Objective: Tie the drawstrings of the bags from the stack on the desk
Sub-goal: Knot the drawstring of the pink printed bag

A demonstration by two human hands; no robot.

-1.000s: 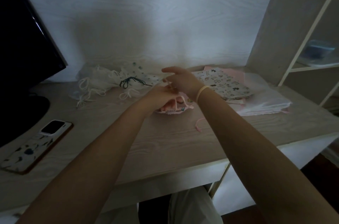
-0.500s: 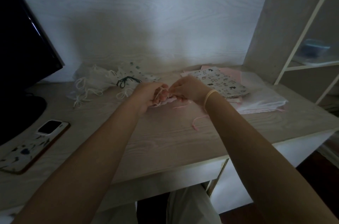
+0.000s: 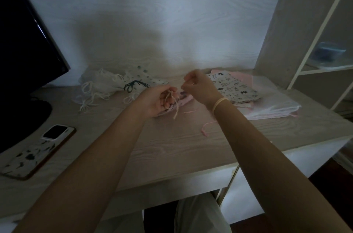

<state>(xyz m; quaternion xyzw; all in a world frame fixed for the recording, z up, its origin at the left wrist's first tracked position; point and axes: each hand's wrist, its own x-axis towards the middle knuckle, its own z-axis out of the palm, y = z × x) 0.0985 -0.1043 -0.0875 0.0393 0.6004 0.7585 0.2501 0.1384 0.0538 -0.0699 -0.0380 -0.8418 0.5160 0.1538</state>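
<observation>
I have my left hand (image 3: 155, 100) closed on the pink bag (image 3: 181, 99) mid-desk (image 3: 172, 148) and my right hand (image 3: 200, 87) pinching its drawstring (image 3: 172, 99), knot seemingly unfinished, tied bags (image 3: 107, 85) piled left, flat stack (image 3: 248, 99) right still waiting.

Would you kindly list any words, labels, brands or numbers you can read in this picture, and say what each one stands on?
None can be read.
Patterned bag on the stack: small dark printed figures, too blurred to tell whether any are letters.
Phone case: dark shapes only, no lettering visible.
Monitor: dark, no visible brand mark.
Container on the shelf: no readable label.
</observation>
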